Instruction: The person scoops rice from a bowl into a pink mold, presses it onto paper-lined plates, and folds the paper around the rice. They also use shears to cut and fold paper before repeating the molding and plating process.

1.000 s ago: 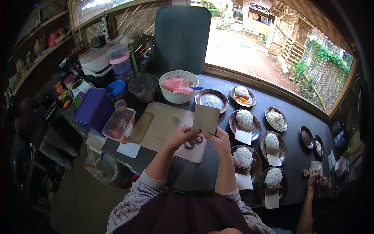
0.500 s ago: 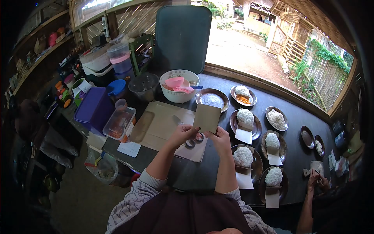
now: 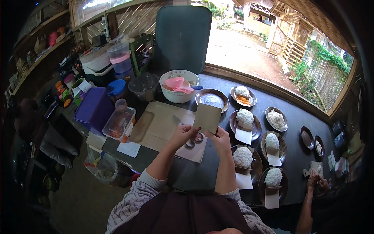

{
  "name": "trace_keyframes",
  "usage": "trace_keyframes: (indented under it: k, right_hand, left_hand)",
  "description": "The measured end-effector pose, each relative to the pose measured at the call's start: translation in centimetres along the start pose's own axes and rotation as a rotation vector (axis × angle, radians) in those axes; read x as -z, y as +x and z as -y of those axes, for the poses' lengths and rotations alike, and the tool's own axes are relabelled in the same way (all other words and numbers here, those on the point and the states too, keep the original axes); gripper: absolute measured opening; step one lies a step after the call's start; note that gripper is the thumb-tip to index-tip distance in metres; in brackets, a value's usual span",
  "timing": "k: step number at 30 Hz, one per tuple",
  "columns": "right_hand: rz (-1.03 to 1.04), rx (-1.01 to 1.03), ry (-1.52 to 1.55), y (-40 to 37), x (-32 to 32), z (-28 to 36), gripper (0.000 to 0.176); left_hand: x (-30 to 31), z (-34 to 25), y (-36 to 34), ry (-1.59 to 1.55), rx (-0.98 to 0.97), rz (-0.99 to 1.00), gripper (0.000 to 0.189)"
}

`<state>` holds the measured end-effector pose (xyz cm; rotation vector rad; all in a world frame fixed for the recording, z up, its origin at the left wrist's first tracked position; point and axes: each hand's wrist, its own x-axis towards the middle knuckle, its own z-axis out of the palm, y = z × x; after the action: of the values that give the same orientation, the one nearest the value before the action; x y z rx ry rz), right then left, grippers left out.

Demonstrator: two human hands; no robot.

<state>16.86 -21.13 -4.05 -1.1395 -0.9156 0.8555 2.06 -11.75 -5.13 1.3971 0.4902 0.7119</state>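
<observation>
The left hand hides the middle of the scissors. The brown card covers part of the plate just beyond it. A pink bowl hides some of what the white basket holds. At the right, what another person's hands hold is too small to tell.

A dark table runs beneath a wide window opening with a wooden frame. Strong daylight enters through it, with bare ground and a bamboo fence outside. A slatted wall lets slivers of light between its strips. Wooden shelves line the shadowed left side, above a dim, plain grey-brown floor.
</observation>
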Motion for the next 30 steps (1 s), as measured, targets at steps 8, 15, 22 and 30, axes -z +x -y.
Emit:
trace_keyframes:
  k: [8,15,22,30]
  right_hand:
    - [0.081,-0.110,0.068,-0.1,0.4,0.0,0.018]
    - [0.075,-0.220,0.101,-0.5,-0.3,1.0,0.016]
    - [0.128,-0.171,-0.017,-0.5,-0.2,1.0,0.020]
    - [0.137,-0.082,-0.029,-0.2,-0.1,-0.2,0.019]
  left_hand:
    - [-0.1,-0.4,-0.4,0.054,-0.070,0.029,0.030]
    - [-0.4,-0.4,-0.4,0.029,-0.118,0.069,0.027]
    - [-0.6,-0.9,-0.6,0.029,-0.117,0.064,0.026]
    - [-0.3,-0.9,-0.4,0.087,-0.081,0.139,0.029]
